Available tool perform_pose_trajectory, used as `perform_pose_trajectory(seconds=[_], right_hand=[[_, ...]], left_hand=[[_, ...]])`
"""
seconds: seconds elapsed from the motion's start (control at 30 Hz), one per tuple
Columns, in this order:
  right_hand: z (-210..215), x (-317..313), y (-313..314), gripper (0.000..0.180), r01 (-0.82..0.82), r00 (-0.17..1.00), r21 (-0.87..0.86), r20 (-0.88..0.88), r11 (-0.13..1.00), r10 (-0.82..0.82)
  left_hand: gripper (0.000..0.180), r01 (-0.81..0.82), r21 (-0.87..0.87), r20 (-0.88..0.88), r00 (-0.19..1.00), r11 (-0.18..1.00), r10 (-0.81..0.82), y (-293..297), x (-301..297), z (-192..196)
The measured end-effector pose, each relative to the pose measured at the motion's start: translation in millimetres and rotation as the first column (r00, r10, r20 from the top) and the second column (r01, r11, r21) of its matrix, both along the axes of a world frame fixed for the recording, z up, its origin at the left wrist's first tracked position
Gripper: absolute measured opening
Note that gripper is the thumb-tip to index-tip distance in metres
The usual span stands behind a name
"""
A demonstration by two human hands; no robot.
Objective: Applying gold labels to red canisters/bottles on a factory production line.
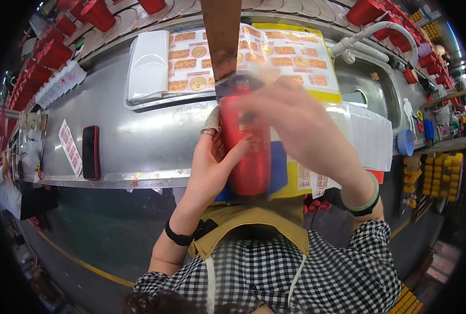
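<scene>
A red bottle [249,175] with gold characters stands in front of me at the bench edge, its narrow neck pointing away. My left hand [211,165] is closed round its left side, thumb across the front. A wrapping covers one finger, and a ring shows below it. Over the bottle's upper right side, my right hand [290,112] is smeared by motion. Its fingers are too blurred to tell whether they hold anything. Behind the bottle lie decal sheets [285,49] with gold and pink prints, on a metal tray [133,103] with a folded white backing sheet [149,68].
A brown upright post [222,34] rises behind the bottle. To the left lie a phone [90,153] and a printed strip [70,148]. A faucet [371,34] and sink [382,86] are at right. Red cups [98,15] line the conveyor [180,14] at the back.
</scene>
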State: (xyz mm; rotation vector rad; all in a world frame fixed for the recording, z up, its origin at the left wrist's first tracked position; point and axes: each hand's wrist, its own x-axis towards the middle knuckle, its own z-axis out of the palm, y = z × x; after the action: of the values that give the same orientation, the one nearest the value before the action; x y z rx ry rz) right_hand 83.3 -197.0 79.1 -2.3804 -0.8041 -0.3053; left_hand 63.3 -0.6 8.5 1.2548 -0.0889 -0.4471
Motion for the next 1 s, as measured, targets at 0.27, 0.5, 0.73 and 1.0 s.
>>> perform_pose_trajectory(seconds=[0.27, 0.5, 0.73, 1.0], right_hand=[[3, 13, 1, 0.034, 0.06, 0.942, -0.066, 0.333, 0.996, -0.035], [-29, -69, 11, 0.022, -0.226, 0.941, -0.064, 0.242, 0.972, 0.234], [-32, -68, -1, 0.03, -0.03, 0.969, 0.023, 0.246, 0.999, 0.024], [-46, -49, -12, 0.023, 0.589, 0.806, 0.651, -0.513, 0.478, -0.295]], left_hand=[[0.053, -0.053, -0.11, -0.139, 0.99, 0.992, 0.038, 6, -1, -4], [0.048, -0.079, -0.217, -0.198, 0.98, 0.973, 0.035, 4, 1, -10], [0.055, -0.045, -0.165, -0.166, 0.986, 0.985, 0.017, 2, 1, -12], [0.056, 0.06, -0.068, -0.089, 0.994, 0.996, -0.066, 5, 4, -9]])
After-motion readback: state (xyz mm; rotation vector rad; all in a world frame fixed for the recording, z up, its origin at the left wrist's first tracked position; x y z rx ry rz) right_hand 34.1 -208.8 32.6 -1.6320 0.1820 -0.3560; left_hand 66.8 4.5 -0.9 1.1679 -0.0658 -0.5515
